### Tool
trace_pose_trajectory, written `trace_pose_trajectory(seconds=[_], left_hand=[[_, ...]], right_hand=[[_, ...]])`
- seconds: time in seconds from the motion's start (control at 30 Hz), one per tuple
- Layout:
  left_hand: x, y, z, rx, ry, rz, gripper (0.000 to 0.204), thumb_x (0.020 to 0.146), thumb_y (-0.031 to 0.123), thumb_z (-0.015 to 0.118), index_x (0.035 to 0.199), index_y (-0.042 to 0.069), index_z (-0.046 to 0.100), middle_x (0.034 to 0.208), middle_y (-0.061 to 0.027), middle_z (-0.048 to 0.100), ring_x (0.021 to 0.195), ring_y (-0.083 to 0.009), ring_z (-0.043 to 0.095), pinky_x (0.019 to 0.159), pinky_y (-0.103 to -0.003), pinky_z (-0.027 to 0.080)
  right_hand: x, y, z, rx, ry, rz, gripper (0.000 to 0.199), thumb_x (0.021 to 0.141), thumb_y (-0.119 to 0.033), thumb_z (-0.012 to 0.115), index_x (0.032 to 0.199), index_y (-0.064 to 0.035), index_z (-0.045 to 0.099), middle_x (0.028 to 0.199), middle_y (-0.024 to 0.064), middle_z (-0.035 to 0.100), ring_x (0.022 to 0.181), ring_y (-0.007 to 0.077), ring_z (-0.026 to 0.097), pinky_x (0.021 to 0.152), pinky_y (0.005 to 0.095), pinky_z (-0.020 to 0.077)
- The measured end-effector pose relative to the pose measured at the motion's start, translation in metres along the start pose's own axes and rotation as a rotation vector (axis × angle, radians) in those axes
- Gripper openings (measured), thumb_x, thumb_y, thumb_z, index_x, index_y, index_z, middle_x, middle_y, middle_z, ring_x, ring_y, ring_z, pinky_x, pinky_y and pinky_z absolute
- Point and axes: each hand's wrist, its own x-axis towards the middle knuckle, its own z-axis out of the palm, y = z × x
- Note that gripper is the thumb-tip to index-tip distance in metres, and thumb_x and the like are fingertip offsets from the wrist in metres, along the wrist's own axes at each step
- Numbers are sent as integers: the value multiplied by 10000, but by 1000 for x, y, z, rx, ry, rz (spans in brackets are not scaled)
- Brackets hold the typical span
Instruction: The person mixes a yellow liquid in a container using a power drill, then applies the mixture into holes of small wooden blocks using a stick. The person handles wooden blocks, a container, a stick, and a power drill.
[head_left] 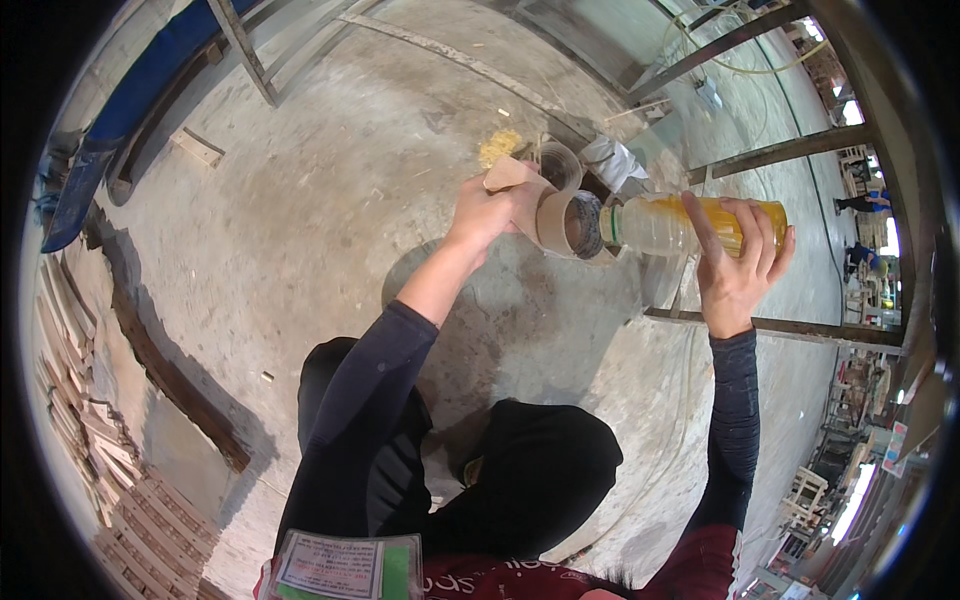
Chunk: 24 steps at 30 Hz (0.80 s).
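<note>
My left hand [487, 212] is closed on the tan handle of a round, cup-like holder [552, 224], which could be wood or cardboard. Its open ring faces right, and the inside looks dark and patterned. My right hand [745, 248] wraps round a clear plastic bottle [652, 228] with yellow-orange liquid toward its base. The bottle lies nearly sideways in the picture, its green-ringed neck at the holder's mouth. Whether liquid is flowing, I cannot tell. Just beyond the holder sits a clear round container [560, 165], beside a crumpled white bag [615, 163].
Yellow shavings [500, 147] lie on the concrete floor [330, 200] near the holder. A metal frame [780, 150] stands at the right. Wooden slats [160, 530] are stacked at the lower left, near a long curved board [165, 365]. A blue-covered edge [130, 100] is at upper left.
</note>
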Motion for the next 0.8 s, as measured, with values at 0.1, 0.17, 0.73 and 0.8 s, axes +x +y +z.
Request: trace_pose_trajectory(seconds=[0.1,0.17,0.73,0.8], left_hand=[[-2,1,-2,-10,0,3,364,928,191,616,1286,128,640,1218,-56,650,1112,-191,630,887,-363,532],[-3,2,-3,2,4,1,364,931,193,614,1288,124,638,1220,-60,650,1118,-195,630,888,-364,533],[-3,1,-9,-15,10,13,348,941,178,598,1282,116,632,1208,-86,652,1114,-213,636,882,-377,545],[-3,2,-8,-5,6,13,347,940,170,596,1281,113,630,1209,-89,651,1110,-215,639,879,-375,547]], right_hand=[[3,-1,0,-1,23,-10,583,758,-151,719,1240,-468,629,1144,-66,543,1170,147,535,1191,465,171],[4,-2,0,-10,19,-14,584,759,-160,725,1241,-474,624,1147,-66,542,1177,146,532,1195,467,163],[8,0,-7,-32,-23,-51,601,769,-164,701,1267,-486,603,1167,-68,530,1205,141,515,1208,480,132],[7,1,-6,-22,-16,-48,607,763,-166,708,1267,-487,602,1169,-72,529,1209,140,512,1211,478,127]])
